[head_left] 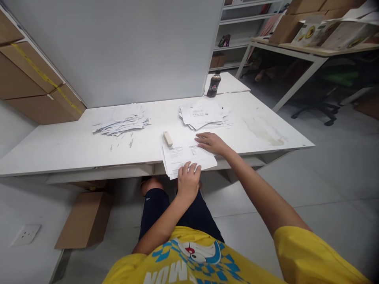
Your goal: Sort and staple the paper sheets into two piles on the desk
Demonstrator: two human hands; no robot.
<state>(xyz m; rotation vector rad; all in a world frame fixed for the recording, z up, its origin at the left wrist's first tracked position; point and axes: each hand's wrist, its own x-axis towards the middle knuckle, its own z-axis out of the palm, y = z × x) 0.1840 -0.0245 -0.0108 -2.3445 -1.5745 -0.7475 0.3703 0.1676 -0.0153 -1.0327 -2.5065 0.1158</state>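
Note:
Several printed sheets of paper (180,157) lie in a loose stack at the table's front edge, their lower part jutting out over it. My left hand (188,182) grips their near edge, fingers curled over the top; its thumb is hidden. Toward the upper right of the same sheets, my right hand (211,142) rests with its fingers stretched out, holding nothing. A small cream-coloured oblong thing (167,139), shaped like a mini stapler, sits at the sheets' upper left corner, untouched by either hand.
Behind the sheets are two paper piles, one on the left (121,122) and one on the right (201,114). A dark soda bottle (213,85) stands by the grey partition (118,51). Cardboard boxes (38,79) are stacked at the left; another box (84,221) is on the floor.

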